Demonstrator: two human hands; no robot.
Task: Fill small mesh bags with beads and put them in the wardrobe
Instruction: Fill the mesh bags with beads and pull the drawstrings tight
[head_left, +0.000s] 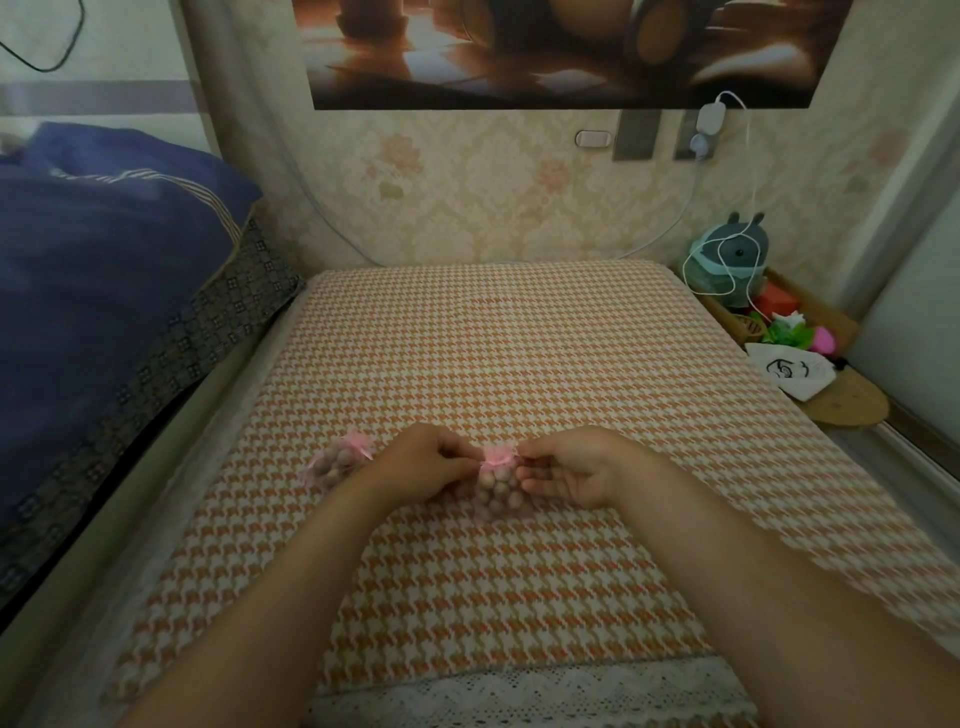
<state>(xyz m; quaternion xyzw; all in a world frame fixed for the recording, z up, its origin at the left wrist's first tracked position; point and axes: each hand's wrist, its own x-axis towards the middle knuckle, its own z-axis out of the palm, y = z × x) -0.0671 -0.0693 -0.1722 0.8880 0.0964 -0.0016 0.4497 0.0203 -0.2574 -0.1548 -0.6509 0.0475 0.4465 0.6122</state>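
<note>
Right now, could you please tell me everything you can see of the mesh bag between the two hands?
The mesh bag is a small, sheer pinkish pouch packed with round tan beads. A pink ribbon gathers its neck shut. It rests on the orange-and-white checked cloth, neck pointing away from the person. The left hand and right hand each pinch the ribbon, one on either side.

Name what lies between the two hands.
In the head view, a bead-filled mesh bag lies between the left hand and right hand, both pinching its top.
</note>
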